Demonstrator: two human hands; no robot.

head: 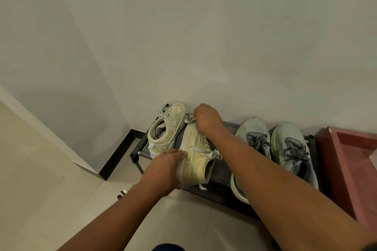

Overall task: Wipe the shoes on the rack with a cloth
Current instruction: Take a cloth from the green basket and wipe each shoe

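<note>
Our left hand (pixel 163 167) grips the heel of a yellow shoe (pixel 195 155) tipped on the rack (pixel 220 181). Our right hand (pixel 206 117) pinches a grey cloth (pixel 189 118) at its toe. Grey sneakers (pixel 273 149) sit alongside.

A plain pale wall (pixel 204 36) fills the upper frame, meeting a light tiled floor (pixel 40 179) at lower left along a black skirting strip (pixel 116 155), with reddish wooden furniture (pixel 346 161) at the right edge.
</note>
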